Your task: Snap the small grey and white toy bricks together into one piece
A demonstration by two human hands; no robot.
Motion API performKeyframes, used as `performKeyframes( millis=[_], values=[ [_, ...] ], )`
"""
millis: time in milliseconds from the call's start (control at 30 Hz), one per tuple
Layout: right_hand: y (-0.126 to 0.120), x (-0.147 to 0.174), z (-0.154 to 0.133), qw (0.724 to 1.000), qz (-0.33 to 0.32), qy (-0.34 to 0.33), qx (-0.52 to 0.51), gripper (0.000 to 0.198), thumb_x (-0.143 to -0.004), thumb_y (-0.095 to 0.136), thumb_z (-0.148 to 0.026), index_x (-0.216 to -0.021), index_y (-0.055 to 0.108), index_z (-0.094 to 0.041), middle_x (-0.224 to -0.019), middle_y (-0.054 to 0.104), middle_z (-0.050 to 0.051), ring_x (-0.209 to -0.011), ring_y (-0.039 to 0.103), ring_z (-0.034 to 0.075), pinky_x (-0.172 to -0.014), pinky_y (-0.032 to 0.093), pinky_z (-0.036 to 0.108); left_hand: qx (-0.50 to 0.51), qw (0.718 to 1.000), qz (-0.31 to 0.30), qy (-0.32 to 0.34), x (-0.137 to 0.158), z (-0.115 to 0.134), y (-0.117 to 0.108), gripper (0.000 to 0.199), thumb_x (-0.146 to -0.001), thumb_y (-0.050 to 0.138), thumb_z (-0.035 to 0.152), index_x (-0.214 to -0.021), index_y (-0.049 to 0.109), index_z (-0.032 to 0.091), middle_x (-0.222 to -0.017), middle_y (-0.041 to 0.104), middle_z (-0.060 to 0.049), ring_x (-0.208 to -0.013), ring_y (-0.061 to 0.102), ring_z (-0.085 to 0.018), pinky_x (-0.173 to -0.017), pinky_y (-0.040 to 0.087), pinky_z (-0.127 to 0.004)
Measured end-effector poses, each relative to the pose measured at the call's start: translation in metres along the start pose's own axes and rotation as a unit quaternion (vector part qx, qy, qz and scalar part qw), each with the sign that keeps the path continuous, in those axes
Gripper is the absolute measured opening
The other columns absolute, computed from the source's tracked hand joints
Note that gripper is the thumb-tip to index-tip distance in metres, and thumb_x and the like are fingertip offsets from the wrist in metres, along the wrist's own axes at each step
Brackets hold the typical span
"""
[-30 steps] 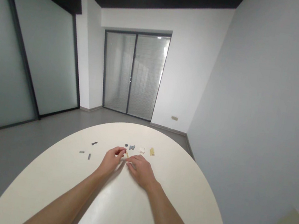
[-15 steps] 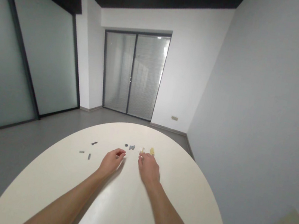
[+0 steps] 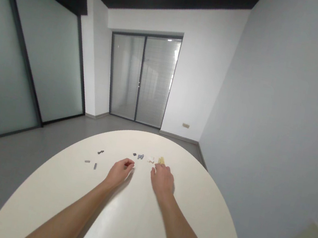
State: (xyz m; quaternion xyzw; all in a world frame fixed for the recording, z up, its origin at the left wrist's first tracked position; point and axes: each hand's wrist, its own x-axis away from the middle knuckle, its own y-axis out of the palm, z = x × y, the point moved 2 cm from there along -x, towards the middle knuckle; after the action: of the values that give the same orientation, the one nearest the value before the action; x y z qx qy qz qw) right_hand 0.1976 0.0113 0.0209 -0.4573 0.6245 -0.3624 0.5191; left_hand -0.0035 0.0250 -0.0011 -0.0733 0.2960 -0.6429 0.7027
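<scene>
My left hand (image 3: 119, 171) hovers over the middle of the table, thumb and fingers pinched together; whatever lies between the tips is too small to make out. To its right, my right hand (image 3: 162, 179) reaches forward with its fingers apart, the tips at the near edge of a small pile of yellow pieces (image 3: 161, 160). Left of that pile are small white pieces (image 3: 150, 159). Grey-blue pieces (image 3: 140, 156) and a small black piece (image 3: 134, 154) sit beyond my left hand. All look like little toy bricks.
The round white table (image 3: 129, 231) carries more small parts on its left: a dark piece (image 3: 100, 152) and two grey pieces, one lying crosswise (image 3: 87, 161) and one lengthwise (image 3: 95, 166). A wall (image 3: 283, 114) rises on the right.
My right hand has shifted right, from the white pieces to the yellow pile, and its thumb and fingers are apart. My left hand has hardly moved and keeps its pinch.
</scene>
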Motion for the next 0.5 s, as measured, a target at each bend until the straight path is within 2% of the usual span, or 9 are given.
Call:
performKeyframes(
  millis=[500],
  values=[
    [-0.0041,0.0,0.0013,0.999,-0.009,0.001,0.037,0.03,-0.096,0.046,-0.032,-0.112,0.068,-0.019,-0.12,0.065,0.013,-0.108,0.055,0.026,-0.08,0.045,0.033,-0.01,1.0,-0.01,-0.007,0.001,0.003,-0.0006,0.03,-0.085,0.054,0.042,-0.093,0.071,0.019,-0.096,0.075,-0.008,-0.089,0.067,-0.024,-0.083,0.049,-0.035]
  ],
)
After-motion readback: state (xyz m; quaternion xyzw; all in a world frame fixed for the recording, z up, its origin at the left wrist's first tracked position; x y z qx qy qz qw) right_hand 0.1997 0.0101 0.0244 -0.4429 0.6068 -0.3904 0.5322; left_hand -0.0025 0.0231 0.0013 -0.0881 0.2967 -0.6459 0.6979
